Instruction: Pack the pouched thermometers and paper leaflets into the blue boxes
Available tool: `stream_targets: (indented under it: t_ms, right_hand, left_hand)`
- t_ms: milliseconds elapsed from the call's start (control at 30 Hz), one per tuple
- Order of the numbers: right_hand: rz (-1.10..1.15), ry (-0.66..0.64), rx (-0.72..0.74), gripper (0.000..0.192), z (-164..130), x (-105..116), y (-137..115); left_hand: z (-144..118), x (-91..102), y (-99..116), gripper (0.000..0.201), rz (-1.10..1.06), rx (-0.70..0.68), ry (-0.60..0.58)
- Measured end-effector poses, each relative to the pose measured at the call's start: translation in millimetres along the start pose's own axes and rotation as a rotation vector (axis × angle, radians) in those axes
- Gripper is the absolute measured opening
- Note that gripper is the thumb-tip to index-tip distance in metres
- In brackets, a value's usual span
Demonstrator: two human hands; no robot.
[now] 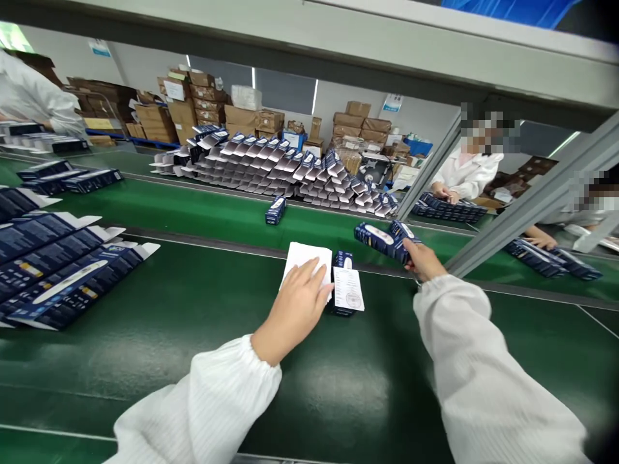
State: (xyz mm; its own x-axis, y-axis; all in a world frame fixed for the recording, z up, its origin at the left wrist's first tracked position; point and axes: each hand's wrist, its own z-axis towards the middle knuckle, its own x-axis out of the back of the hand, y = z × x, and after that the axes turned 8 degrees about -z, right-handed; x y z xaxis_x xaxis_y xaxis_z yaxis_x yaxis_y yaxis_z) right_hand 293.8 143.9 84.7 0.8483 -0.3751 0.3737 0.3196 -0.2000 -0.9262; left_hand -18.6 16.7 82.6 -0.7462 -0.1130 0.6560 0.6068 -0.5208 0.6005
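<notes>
My left hand [300,303] lies palm down with its fingers stretched out over a stack of white paper sheets [309,255]. Just right of the stack is a small blue box [343,259], partly covered by a printed slip [347,289] with a round stamp. Farther right, my right hand [424,259] grips the near end of a blue carton [403,232] over the edge of the green belt. Against that carton rests another blue box [374,237]; whether my fingers also hold it, I cannot tell.
Blue cartons with raised flaps [62,270] are piled at the left. One box [275,211] sits on the green belt [193,209], and a long heap of open cartons [271,161] lies behind. A metal post [430,161] slants at the right. Co-workers handle boxes across the line.
</notes>
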Motion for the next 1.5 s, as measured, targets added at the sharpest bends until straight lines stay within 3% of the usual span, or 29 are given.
stream_targets:
  t_ms: [67,133,267,400,467,533,600,733,867,933,1033,1133,1233,1333,1500]
  right_hand:
    - [0.026,-0.008,-0.049,0.025,22,-12,16]
    - [0.067,-0.033,-0.041,0.022,31,-24,25]
    - [0.109,-0.153,0.060,0.020,18,-37,29]
    - [0.025,-0.348,0.186,0.023,-33,-31,21]
    - [-0.123,-0.487,0.366,0.026,-64,-29,14]
    - [-0.363,-0.615,0.651,0.031,-91,-31,8]
    - [-0.589,-0.657,0.883,0.030,-107,-36,7]
    - [-0.744,-0.618,0.981,0.015,-109,-46,11]
    - [-0.727,-0.653,0.982,0.010,-99,-47,12]
    - [-0.718,-0.662,0.978,0.010,-99,-47,13]
    - [-0.727,-0.638,0.974,0.020,-104,-48,14]
    - [-0.774,-0.614,0.956,0.027,-113,-49,14]
    - [-0.801,-0.649,0.906,0.022,-116,-49,9]
    - [-0.785,-0.706,0.853,0.016,-112,-47,4]
    - [-0.749,-0.731,0.843,0.011,-105,-47,4]
  left_hand:
    - [2,-17.5,1,0.051,0.167,0.010,-0.084]
    - [-6,-22.9,5,0.048,0.282,-0.012,-0.144]
    - [-19,-0.2,16,0.043,0.315,-0.072,-0.276]
    - [9,22.3,21,0.041,0.203,0.078,-0.415]
    - [34,20.9,16,0.035,0.193,0.177,-0.463]
    - [56,13.7,8,0.037,0.200,0.250,-0.478]
    - [69,6.7,2,0.043,0.186,0.276,-0.492]
    - [56,12.3,8,0.040,0.122,0.217,-0.431]
    - [10,39.7,35,0.040,-0.162,0.140,-0.052]
    - [-14,50.4,46,0.038,-0.394,0.269,0.021]
    - [-46,49.8,53,0.039,-0.780,0.623,-0.086]
    - [-68,30.2,51,0.041,-1.122,0.986,-0.152]
    - [-82,5.9,47,0.039,-1.309,1.237,-0.126]
    - [-87,-10.5,47,0.035,-1.446,1.331,-0.119]
    - [-81,-22.1,50,0.035,-1.564,1.347,-0.171]
